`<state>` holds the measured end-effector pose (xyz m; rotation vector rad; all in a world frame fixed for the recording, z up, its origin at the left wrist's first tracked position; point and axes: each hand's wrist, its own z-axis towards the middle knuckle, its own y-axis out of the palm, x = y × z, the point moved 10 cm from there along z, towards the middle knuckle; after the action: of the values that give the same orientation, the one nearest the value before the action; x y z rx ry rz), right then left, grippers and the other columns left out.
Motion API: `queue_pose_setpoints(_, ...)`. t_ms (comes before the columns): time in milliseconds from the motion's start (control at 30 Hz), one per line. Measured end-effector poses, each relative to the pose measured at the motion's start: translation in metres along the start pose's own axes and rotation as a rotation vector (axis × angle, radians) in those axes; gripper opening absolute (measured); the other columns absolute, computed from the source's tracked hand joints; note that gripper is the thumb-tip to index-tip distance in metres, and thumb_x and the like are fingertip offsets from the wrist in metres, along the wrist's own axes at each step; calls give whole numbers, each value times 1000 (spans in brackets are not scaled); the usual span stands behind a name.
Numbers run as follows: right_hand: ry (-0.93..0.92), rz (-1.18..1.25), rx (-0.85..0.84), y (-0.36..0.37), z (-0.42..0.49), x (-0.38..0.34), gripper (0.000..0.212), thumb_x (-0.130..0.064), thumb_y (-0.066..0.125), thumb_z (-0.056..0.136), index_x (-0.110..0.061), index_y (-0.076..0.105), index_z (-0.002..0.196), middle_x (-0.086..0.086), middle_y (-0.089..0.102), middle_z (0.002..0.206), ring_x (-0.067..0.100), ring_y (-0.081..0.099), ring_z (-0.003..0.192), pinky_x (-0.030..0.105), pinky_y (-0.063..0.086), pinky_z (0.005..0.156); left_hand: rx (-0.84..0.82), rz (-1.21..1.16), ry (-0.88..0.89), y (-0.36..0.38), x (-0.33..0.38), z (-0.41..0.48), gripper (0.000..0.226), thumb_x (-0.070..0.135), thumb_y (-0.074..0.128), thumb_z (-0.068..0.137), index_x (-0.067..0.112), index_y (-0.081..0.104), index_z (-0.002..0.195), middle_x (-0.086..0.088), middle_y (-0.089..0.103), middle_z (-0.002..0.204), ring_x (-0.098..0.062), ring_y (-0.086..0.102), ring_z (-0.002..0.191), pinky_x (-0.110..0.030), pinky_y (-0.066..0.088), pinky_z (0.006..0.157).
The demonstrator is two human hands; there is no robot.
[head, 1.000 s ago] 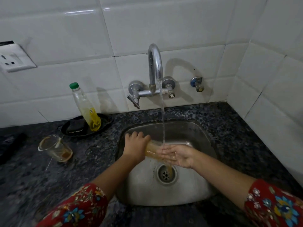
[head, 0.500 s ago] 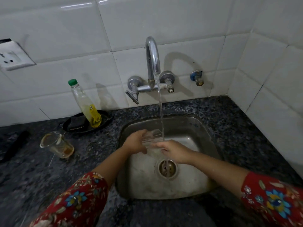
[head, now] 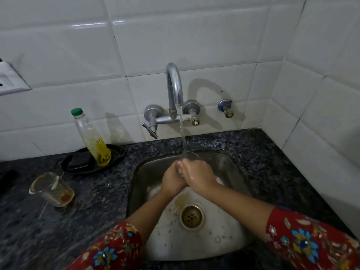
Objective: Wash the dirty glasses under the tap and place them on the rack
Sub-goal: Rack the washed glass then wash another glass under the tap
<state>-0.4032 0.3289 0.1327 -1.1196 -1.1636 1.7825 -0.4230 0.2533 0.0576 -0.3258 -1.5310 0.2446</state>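
left hand; right hand | gripping clear glass | steel sink

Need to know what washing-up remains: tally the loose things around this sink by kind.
Clear drinking glasses: 2 (held glass under the steel tap; stained glass on the granite counter)
Green-capped clear plastic bottles: 1
Black oval dishes: 1
Total: 4

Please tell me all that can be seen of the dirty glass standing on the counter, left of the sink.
The dirty glass is a clear tumbler, wider at the rim, with brown residue at its bottom. It stands mouth up on the dark speckled counter, in front of the black dish. No hand touches it.
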Motion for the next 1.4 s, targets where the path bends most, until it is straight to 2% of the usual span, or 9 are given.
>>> queue_pose_setpoints(167, -439, 101, -23, -15, -13, -21, 20, -24, 49, 94, -10, 62, 88, 11, 68, 74, 26, 62, 65, 34, 51, 59, -438, -164, 6, 6, 9, -1, 37, 3, 84, 68, 7, 61, 96, 4, 67, 87, -2, 67, 83, -20, 53, 74)
queue_pose_setpoints(367, -4, 248, 20, -5, 6, 3, 37, -35, 38, 100, -13, 67, 91, 6, 73, 84, 22, 68, 80, 39, 52, 81, 194, 193, 59, -20, 24, -15, 12, 22, 68, 82, 24, 57, 84, 6, 67, 78, -6, 66, 77, -31, 55, 74)
queue_pose_setpoints(567, -450, 81, 35, -17, -26, -15, 41, -36, 40, 94, -9, 65, 75, 8, 66, 65, 25, 61, 59, 30, 51, 56, -479, 46, 163, 0, 18, 0, 51, 12, 85, 62, 3, 64, 108, -18, 67, 103, -27, 67, 99, -41, 54, 88)
queue_pose_setpoints(767, -97, 402, -453, 34, -14, -13, 20, -26, 52, 95, -20, 67, 84, -2, 68, 89, 16, 62, 89, 35, 48, 85, 73, 216, 97, -20, 7, -27, 28, 24, 75, 72, 29, 60, 94, 10, 68, 89, -2, 64, 86, -25, 53, 75)
queue_pose_setpoints(967, -650, -253, -416, 22, -24, -24, 21, -25, 51, 94, -18, 62, 112, 8, 68, 103, 26, 62, 96, 38, 50, 82, -268, 15, 178, -7, 18, -14, 50, -5, 82, 68, 5, 59, 112, 0, 66, 106, 2, 64, 98, -18, 50, 85)
queue_pose_setpoints(1033, -572, -309, -454, 35, -25, -20, 22, -25, 50, 94, -17, 61, 111, 9, 66, 105, 27, 61, 97, 36, 50, 81, -167, 143, 184, -9, 22, -14, 46, 12, 81, 74, 19, 57, 113, 10, 62, 107, 8, 60, 95, -16, 47, 82)
queue_pose_setpoints(1133, -140, 188, -546, 45, -16, -13, 14, -15, 54, 91, -16, 60, 78, 1, 59, 77, 22, 57, 83, 30, 40, 68, 57, 225, 144, -18, 15, -23, 49, 25, 79, 68, 30, 51, 108, 8, 60, 107, -4, 61, 94, -22, 50, 79)
queue_pose_setpoints(1267, -376, 55, -538, 30, -22, -20, 13, -18, 51, 93, -17, 64, 96, 0, 67, 96, 17, 60, 93, 30, 45, 82, -38, 58, 208, -19, 18, -24, 62, 8, 85, 65, 25, 57, 118, 11, 63, 114, 0, 62, 106, -12, 47, 88)
queue_pose_setpoints(1400, -398, -54, -449, 32, -26, -12, 21, -22, 49, 94, -15, 62, 108, 8, 66, 109, 26, 59, 102, 37, 47, 88, -182, 179, 198, -16, 12, -15, 61, 21, 85, 59, 30, 60, 114, 8, 65, 114, -4, 63, 107, -34, 53, 95)
